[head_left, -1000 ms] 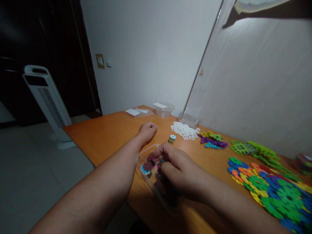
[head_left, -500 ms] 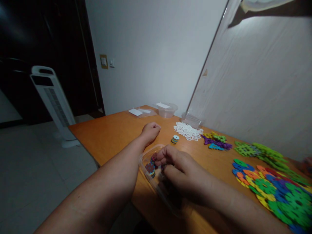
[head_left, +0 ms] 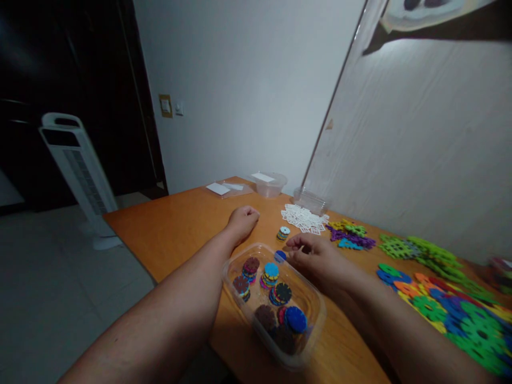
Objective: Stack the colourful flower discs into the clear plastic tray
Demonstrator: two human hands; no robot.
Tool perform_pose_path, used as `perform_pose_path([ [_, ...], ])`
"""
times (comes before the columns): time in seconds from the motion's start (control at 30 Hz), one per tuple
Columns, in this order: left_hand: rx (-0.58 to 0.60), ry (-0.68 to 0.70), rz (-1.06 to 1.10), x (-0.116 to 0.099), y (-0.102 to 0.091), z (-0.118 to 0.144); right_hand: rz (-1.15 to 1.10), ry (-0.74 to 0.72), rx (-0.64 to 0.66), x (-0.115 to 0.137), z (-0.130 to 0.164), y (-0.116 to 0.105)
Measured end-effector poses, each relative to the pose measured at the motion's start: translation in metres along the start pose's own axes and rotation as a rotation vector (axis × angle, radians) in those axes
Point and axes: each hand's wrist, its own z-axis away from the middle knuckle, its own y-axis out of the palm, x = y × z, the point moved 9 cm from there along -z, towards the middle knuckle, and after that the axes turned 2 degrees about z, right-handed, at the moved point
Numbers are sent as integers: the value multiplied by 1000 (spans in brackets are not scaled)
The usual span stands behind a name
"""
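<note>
Progress: several short stacks of toothed discs (head_left: pixel 271 273) already in clear tub (head_left: pixel 310 325); one small stack (head_left: pixel 283 233) on the tabletop beyond it.
Tub: at near edge of tabletop (head_left: pixel 180 229).
Right hand (head_left: pixel 316 256): beside tub's far rim, fingers loosely curled, holding nothing visible.
Left hand (head_left: pixel 242 220): resting in a fist, well clear.
Far corner: clear empty-looking containers (head_left: pixel 272 183).

The tub (head_left: pixel 308 298) sits on the table (head_left: pixel 180 224) right in front of me, with stacks of discs (head_left: pixel 272 274) in it. My left hand (head_left: pixel 242 218) rests on the table behind the tub, my right hand (head_left: pixel 316 256) just beside its far right corner. 1 small stack (head_left: pixel 283 233) stands between my hands. Off to my right, flat pieces (head_left: pixel 448 309) are spread out.
</note>
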Motion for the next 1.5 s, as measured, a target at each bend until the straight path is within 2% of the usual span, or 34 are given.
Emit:
perform_pose_path([
  [0.13,1,-13,-9,1,0,1,52,-14,57,-4,-1,15],
  [0.67,-10,20,-64,-1,0,0,151,-32,52,-16,-6,22],
  [1.07,-11,35,-88,-1,-1,-1,5,-9,61,-19,-5,20],
  [1.17,-5,37,-80,0,0,-2,-111,16,30,-8,-3,11],
  [1.27,-7,28,-79,1,0,-1,-166,3,-22,17,1,-2],
  [1.37,-9,24,-76,1,1,-1,-63,-81,1,54,6,-4],
  [1.5,-7,26,-65,3,3,-3,198,-170,104,85,12,13],
])
